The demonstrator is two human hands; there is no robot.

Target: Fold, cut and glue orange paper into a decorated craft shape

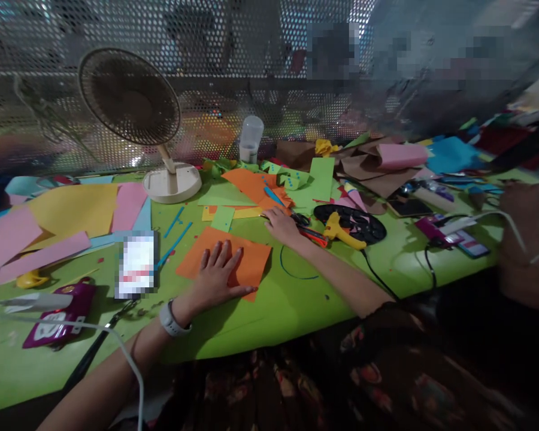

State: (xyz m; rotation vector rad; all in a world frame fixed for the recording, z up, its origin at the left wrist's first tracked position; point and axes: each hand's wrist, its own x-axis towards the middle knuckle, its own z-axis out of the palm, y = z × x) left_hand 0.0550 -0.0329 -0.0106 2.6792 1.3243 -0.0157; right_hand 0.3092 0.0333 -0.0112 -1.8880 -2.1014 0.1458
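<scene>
My left hand [218,272] lies flat with fingers spread on a sheet of orange paper [255,263]. A pale watch band circles that wrist. Further back, my right hand [282,226] reaches over the table with its fingers stretched toward the left, near the end of a yellow paper strip [249,212]; nothing shows in its grasp. Scissors [302,220] with dark handles lie just right of this hand. Behind it are cut orange paper [254,187] and a blue strip [275,195]. A small green paper piece [221,218] rests beyond the orange sheet.
A yellow glue gun [341,232] lies on a black tray [372,226] at the right. A fan [173,182] and a clear bottle [250,140] stand behind. Left are a phone [137,263] and purple pouch [63,314]. Another person's arm [523,239] rests far right.
</scene>
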